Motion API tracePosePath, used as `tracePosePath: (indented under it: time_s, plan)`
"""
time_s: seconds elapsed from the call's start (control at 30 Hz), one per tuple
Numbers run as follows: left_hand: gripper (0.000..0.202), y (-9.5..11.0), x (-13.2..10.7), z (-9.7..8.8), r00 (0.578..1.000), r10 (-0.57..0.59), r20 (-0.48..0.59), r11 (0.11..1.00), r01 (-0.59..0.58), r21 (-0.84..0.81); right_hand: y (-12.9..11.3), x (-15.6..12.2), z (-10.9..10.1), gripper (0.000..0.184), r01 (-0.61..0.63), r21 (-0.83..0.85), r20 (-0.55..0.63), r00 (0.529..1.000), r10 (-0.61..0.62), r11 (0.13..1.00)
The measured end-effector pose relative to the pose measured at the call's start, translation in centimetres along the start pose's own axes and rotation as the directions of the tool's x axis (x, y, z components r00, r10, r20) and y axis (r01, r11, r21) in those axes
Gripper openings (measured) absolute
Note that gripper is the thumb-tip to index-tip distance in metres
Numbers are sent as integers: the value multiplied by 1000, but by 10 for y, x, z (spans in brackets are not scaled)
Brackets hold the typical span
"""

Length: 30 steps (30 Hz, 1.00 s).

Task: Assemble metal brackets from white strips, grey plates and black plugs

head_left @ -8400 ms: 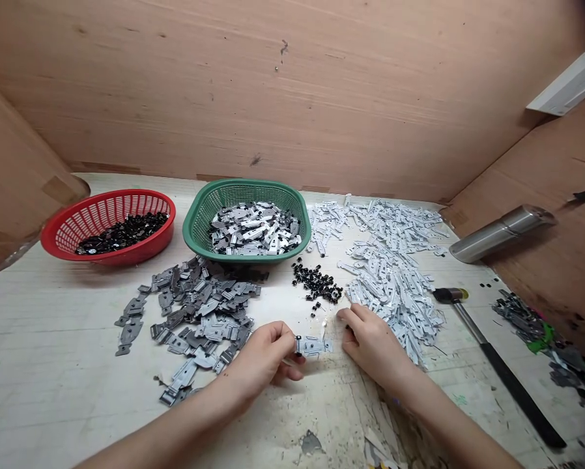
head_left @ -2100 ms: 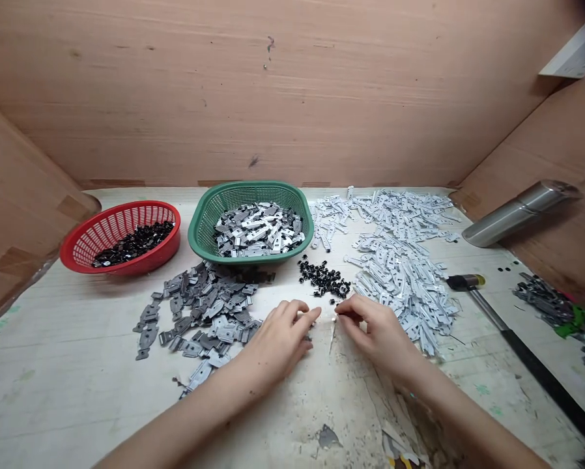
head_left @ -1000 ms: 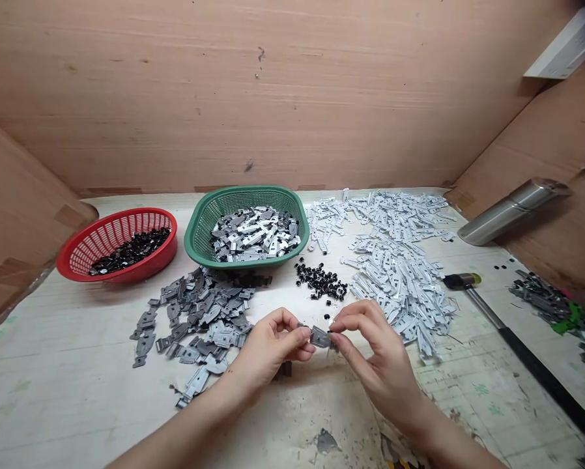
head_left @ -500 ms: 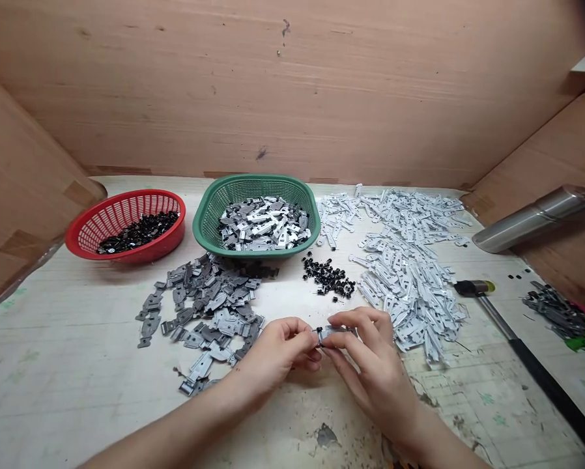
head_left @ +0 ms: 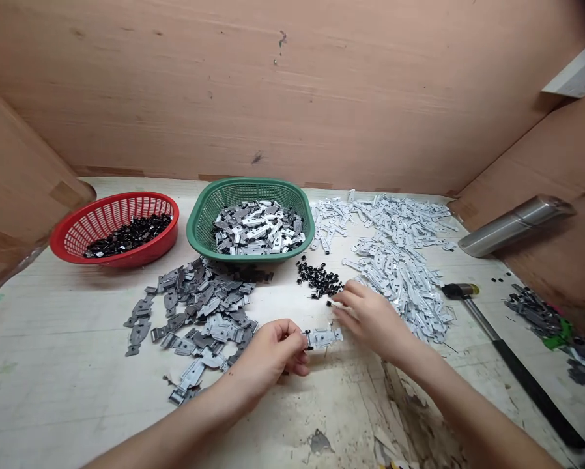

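Note:
My left hand (head_left: 271,352) is closed in a pinch on the left end of a small grey metal bracket (head_left: 323,337) that lies just above the table. My right hand (head_left: 368,316) has left the bracket and reaches to the near edge of a small heap of black parts (head_left: 318,280); its fingers are curled, and what they hold, if anything, is hidden. A pile of dark grey metal plates (head_left: 199,306) lies to the left of my left hand. A wide spread of light grey metal strips (head_left: 400,260) lies to the right of my right hand.
A green basket (head_left: 199,221) with mixed grey pieces and a red basket (head_left: 68,234) with black parts stand at the back. A hammer (head_left: 498,345) and a steel cylinder (head_left: 514,225) lie on the right. Wooden boards wall in the table.
Half a second ago both hands held the bracket together. My right hand has let go and moved up and right to the black parts; my left hand still pinches the bracket.

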<state>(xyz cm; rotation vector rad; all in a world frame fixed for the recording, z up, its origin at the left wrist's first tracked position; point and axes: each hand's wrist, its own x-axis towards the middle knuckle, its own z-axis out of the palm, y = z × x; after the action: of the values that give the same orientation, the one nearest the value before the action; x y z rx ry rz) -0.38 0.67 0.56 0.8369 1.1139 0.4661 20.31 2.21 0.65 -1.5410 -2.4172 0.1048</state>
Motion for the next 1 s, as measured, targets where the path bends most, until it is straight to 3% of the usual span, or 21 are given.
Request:
tracePosePath:
  time_s: [0.13, 0.27, 0.33, 0.4, 0.47, 0.57, 0.67, 0.83, 1.0]
  plan:
    - [19, 0, 0, 1, 1000, -3, 11, 1000, 3, 6, -6, 16, 21, 15, 42, -173, 81, 996, -29, 984]
    - [17, 1, 0, 1, 1000, -6, 8, 1000, 6, 0, -10, 12, 15, 16, 22, -167, 41, 999, -16, 986]
    - [16, 1, 0, 2, 1000, -20, 3, 1000, 20, 2, -7, 4, 4, 14, -11, -33, -14, 1000, 11, 999]
    - [15, 0, 0, 2, 1000, -28, -3, 1000, 28, 5, -5, -6, -7, 11, -43, 221, -50, 997, 55, 974]
    - [14, 0, -1, 2, 1000, -27, -7, 1000, 27, 10, -7, -17, -15, 10, -74, 465, -39, 994, 104, 882]
    - [14, 2, -1, 3, 1000, -17, -11, 1000, 17, 18, -15, -32, -17, 7, -122, 650, -9, 986, 167, 750]
    - [16, 4, -2, 4, 1000, -1, -6, 1000, 1, 12, -24, -42, -11, 7, -127, 693, -1, 984, 177, 709]
    - [17, 4, -4, 5, 1000, 24, 10, 1000, -24, 1, -31, -49, -2, 10, -101, 690, -13, 988, 152, 717]
    - [17, 2, -3, 4, 999, 47, 23, 999, -47, -8, -23, -47, -11, 5, -132, 655, 21, 987, 157, 744]
